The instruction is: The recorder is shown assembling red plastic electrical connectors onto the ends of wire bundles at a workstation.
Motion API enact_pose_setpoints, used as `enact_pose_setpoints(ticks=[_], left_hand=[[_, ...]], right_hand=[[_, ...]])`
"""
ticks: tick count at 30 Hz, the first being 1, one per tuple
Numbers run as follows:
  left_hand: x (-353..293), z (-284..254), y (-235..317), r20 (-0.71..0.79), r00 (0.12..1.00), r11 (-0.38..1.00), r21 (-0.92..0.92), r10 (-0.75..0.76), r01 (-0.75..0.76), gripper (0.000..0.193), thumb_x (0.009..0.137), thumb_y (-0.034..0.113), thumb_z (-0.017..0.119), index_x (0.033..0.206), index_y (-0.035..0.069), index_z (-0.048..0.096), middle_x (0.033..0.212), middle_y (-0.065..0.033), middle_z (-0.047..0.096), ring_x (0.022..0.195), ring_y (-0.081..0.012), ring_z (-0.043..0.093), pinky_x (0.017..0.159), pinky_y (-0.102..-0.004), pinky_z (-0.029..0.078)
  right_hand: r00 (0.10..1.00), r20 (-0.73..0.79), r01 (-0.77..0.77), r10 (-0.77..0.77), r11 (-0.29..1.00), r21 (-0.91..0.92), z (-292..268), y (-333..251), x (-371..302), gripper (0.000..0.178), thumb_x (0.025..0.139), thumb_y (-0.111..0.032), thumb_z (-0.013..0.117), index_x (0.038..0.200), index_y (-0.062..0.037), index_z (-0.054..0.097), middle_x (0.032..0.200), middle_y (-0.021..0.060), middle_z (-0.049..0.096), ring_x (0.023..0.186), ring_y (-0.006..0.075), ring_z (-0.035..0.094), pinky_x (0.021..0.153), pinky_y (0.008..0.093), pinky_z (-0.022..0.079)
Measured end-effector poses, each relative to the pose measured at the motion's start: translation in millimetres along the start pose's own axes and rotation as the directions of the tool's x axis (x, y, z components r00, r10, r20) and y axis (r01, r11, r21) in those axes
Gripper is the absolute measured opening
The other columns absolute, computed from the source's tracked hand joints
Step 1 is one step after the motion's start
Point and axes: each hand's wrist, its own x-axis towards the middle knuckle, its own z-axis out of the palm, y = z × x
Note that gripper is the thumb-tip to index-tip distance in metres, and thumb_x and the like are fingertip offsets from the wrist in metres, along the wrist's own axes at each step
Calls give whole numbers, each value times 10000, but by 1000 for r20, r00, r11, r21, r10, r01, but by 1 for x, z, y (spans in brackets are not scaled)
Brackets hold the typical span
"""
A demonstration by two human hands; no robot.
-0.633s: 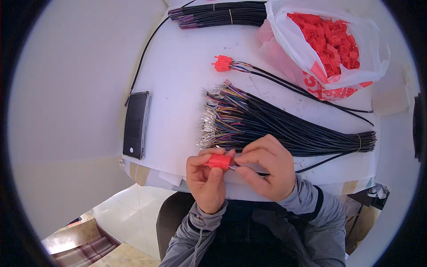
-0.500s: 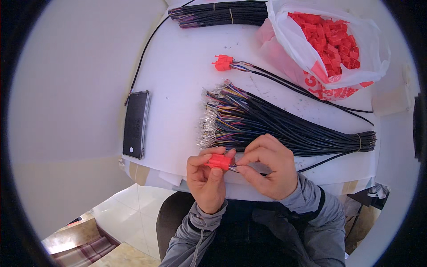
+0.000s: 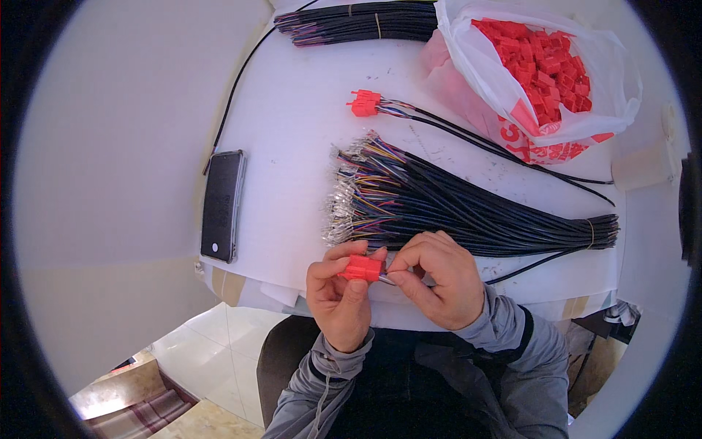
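Near the table's front edge, my left hand [image 3: 338, 304] is closed round a red plastic connector housing [image 3: 363, 268], fingers above and thumb below. My right hand [image 3: 441, 282] pinches thin wires [image 3: 385, 278] at the housing's right end, thumb against forefinger. How deep the wires sit inside is hidden. From under my right hand a black cable [image 3: 523, 269] runs off to the right. Just beyond my hands lies a fanned bundle of black cables [image 3: 468, 194], its coloured wire ends tipped with silvery terminals [image 3: 342, 205] at the left.
Farther back lie red connectors with wires [image 3: 365, 103] on black cables. A white plastic bag [image 3: 618, 91] of red housings [image 3: 545, 69] stands at the back right. Another tied cable bundle [image 3: 365, 25] lies at the far edge. A phone [image 3: 223, 205] rests on the left of the white table [image 3: 285, 146].
My right hand has shifted slightly down and left, its fingers still at the wires. The red connector housing has moved a little in my left hand.
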Motion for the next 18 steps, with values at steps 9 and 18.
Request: enact_pose_setpoints(ticks=[9, 18], left_hand=[[-2, 0, -1, -5, 1000, 999, 40, 15, -15, 253, 825, 43, 587, 1058, 20, 492, 1064, -209, 506, 970, -312, 571, 889, -443, 454], [-3, 2, 0, -18, 1000, 998, 55, 0, 1, 243, 822, 28, 582, 1054, -6, 517, 1056, -211, 521, 953, -298, 573, 878, -428, 457]], right_hand=[[1000, 3, 30, -30, 999, 14, 1, 2, 0, 109, 727, -43, 629, 788, -64, 541, 691, 44, 531, 570, 178, 484, 569, 286, 367], [999, -5, 34, -34, 999, 17, 2, 2, -1, 114, 716, -36, 620, 784, -63, 532, 698, 46, 526, 592, 194, 481, 587, 302, 363]])
